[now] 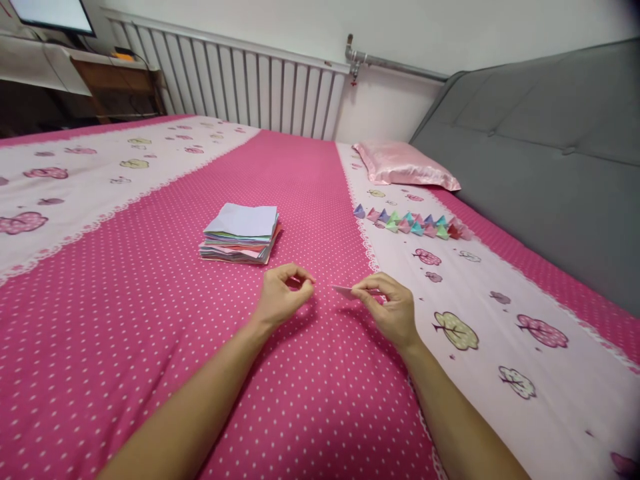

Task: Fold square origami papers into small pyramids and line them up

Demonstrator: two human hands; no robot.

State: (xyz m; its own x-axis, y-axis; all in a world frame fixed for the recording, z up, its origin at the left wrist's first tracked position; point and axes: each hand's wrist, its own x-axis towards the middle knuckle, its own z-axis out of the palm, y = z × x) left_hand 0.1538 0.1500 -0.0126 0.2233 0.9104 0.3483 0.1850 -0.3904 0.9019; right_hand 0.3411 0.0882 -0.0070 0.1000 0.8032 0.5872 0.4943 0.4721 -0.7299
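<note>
My right hand pinches a small folded pink paper piece between thumb and forefinger, just above the pink dotted bedspread. My left hand hovers a little to its left with fingertips curled into a pinch, and I see nothing in it. A stack of coloured square papers with a pale lilac sheet on top lies on the bed just beyond my left hand. A row of several small folded paper shapes in purple, pink, green, blue and red lies beyond my right hand.
A pink satin pillow rests at the bed's far right, by a grey padded headboard. A white radiator runs along the far wall. A wooden desk stands at the far left.
</note>
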